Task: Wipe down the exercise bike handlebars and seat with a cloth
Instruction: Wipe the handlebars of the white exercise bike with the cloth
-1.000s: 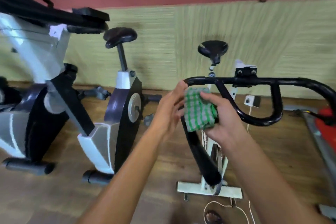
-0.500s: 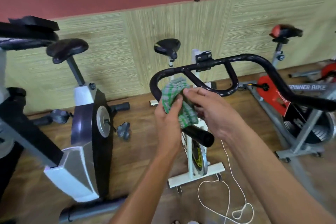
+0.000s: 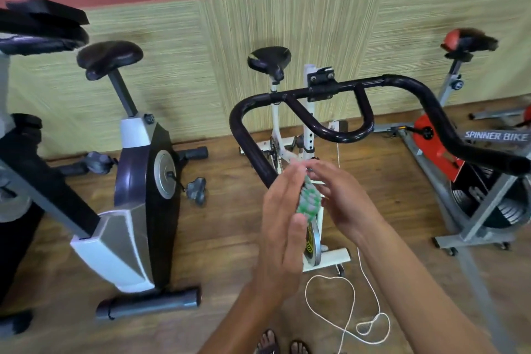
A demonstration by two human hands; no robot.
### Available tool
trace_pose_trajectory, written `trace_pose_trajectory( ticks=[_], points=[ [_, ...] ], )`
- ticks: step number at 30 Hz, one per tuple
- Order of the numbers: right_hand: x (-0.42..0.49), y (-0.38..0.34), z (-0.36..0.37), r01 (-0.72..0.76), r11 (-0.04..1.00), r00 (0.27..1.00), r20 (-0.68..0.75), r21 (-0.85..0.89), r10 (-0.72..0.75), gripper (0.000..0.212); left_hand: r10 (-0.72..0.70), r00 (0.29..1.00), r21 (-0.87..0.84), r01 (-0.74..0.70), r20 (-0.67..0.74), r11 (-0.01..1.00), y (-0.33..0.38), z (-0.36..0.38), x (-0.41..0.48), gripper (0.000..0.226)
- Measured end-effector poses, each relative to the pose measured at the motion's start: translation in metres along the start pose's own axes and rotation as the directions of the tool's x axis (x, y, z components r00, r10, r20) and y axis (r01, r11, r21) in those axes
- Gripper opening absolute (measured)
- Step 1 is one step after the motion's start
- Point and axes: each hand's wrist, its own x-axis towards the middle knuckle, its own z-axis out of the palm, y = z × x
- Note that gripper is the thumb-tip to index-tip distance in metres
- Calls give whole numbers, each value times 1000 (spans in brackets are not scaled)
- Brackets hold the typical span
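Observation:
A white exercise bike stands in front of me with black handlebars (image 3: 321, 92) and a black seat (image 3: 268, 60) behind them. A green and white checked cloth (image 3: 309, 200) is bunched between my two hands, low at the near end of the left handlebar grip (image 3: 253, 146). My left hand (image 3: 283, 218) presses flat against the cloth from the left. My right hand (image 3: 336, 195) pinches it from the right with its fingertips. The grip's lower end is hidden behind my hands, so I cannot tell if the cloth touches it.
A black and grey upright bike (image 3: 138, 181) stands to the left, and part of a larger machine (image 3: 26, 152) at the far left. A red and grey spinner bike (image 3: 474, 167) is on the right. A white cord (image 3: 344, 310) loops on the wooden floor by my feet (image 3: 283, 345).
The cloth and both hands have slid down the left handlebar from the top bend to its lower end. The view has pulled back and tilted down.

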Motion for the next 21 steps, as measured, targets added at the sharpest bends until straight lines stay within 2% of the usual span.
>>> trace_pose_trajectory(
  ticks=[2, 5, 10, 13, 16, 18, 19, 21],
  points=[
    [1, 3, 7, -3, 999, 996, 85, -39, 6, 27, -20, 997, 22, 22, -68, 1000, -13, 0, 1, 51],
    [3, 10, 10, -8, 1000, 993, 120, -23, 11, 22, -30, 986, 73, 43, -167, 996, -33, 0, 7, 49],
    [13, 12, -1, -22, 998, 987, 162, 50, 14, 28, 83, 982, -27, -89, -167, 996, -25, 19, 13, 45],
    [25, 15, 0, -43, 999, 992, 118, -18, 45, 28, 43, 982, -36, -50, -182, 998, -43, 11, 22, 49],
    [37, 12, 8, -44, 994, 998, 50, -99, 49, 22, 43, 993, 14, -41, -107, 999, -60, 0, 32, 55],
    [47, 7, 13, 47, 985, 999, 11, -167, -46, 16, 66, 997, 25, -65, -47, 998, -63, -2, 29, 56],
    [53, 1, 15, 133, 964, 990, -13, -229, -140, 16, 88, 996, 17, -88, -16, 996, -65, -4, 27, 55],
    [73, -12, 17, 327, 845, 914, -84, -422, -396, 15, 166, 984, 5, -167, 62, 986, -78, -12, 28, 52]
  ],
)
